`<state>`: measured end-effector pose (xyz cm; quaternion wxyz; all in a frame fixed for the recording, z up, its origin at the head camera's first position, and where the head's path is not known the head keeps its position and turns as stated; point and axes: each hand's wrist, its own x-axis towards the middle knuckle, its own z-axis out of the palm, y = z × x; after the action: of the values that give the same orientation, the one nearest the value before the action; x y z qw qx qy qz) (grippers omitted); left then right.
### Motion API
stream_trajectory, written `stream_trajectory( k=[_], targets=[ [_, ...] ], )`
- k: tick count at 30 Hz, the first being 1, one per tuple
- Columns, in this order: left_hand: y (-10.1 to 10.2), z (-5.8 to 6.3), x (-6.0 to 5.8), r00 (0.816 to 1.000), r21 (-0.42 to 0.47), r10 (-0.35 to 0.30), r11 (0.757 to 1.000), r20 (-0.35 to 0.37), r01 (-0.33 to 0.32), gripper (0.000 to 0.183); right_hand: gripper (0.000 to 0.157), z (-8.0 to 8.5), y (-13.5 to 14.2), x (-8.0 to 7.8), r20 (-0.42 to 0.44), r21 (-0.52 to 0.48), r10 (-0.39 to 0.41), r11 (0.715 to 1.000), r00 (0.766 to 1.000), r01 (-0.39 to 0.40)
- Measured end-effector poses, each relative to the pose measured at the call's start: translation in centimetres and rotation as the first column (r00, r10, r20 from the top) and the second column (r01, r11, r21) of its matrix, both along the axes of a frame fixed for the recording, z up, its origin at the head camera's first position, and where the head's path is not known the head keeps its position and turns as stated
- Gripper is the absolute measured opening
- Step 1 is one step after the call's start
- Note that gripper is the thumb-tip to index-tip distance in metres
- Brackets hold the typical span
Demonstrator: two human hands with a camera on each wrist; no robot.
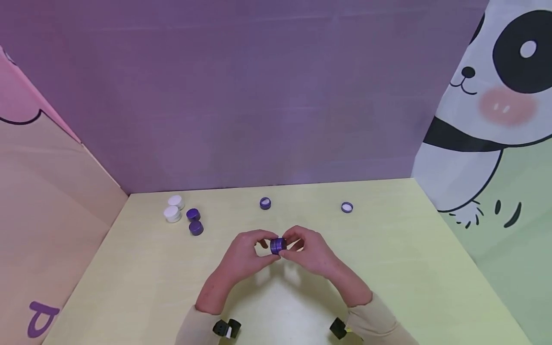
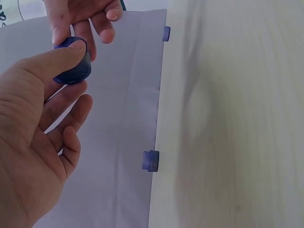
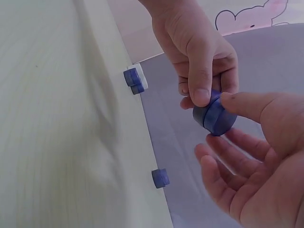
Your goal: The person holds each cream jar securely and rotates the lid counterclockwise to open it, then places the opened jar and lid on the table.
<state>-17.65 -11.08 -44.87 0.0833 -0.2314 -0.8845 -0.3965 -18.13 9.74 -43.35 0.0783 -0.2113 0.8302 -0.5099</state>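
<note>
Both hands hold one small round purple jar (image 1: 278, 246) above the middle of the table, tilted on its side. My left hand (image 1: 252, 254) pinches its left half between thumb and fingers. From the other side, my right hand (image 1: 311, 251) grips the right half. A seam runs round the jar (image 3: 215, 114) between the two grips in the right wrist view. Beyond the hands stands a purple jar (image 1: 265, 203) with an open top, its threaded neck visible in the left wrist view. Further right lies a purple lid (image 1: 347, 207), its white inside facing up.
At the back left of the pale table (image 1: 129, 278) are two purple jars, one nearer (image 1: 196, 228) and one behind (image 1: 193, 214). Beside them stand two white jars, a front one (image 1: 172, 214) and a rear one (image 1: 176, 201). A purple backdrop (image 1: 258, 96) rises behind the table.
</note>
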Motion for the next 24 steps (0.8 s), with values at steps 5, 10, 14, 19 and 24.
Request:
stream_trajectory(
  k=[5,10,14,19,24],
  targets=[
    [-0.10,0.06,0.01,0.999,0.014,-0.017,1.000,0.027,0.017,0.033,0.031,0.12,0.06,0.08,-0.063,0.020,0.008,1.000,0.998,-0.007],
    [-0.15,0.25,0.07,0.999,0.028,-0.022,0.999,0.048,0.021,0.033,0.031,0.25,-0.02,0.20,-0.048,0.035,0.001,0.999,0.999,0.001],
    [-0.16,0.31,0.10,0.999,0.001,-0.008,1.000,0.049,0.008,0.035,0.032,0.09,-0.07,0.18,-0.034,0.121,-0.035,0.992,0.999,0.038],
    [-0.13,0.38,0.14,0.999,-0.032,0.004,0.999,0.038,-0.003,0.035,0.042,-0.09,0.01,0.01,-0.054,0.255,-0.055,0.965,0.997,0.067],
    [-0.08,0.59,0.26,0.999,-0.034,-0.002,0.999,0.041,0.003,0.034,0.044,0.10,0.00,0.08,-0.030,0.272,-0.024,0.962,0.999,0.032]
  ],
)
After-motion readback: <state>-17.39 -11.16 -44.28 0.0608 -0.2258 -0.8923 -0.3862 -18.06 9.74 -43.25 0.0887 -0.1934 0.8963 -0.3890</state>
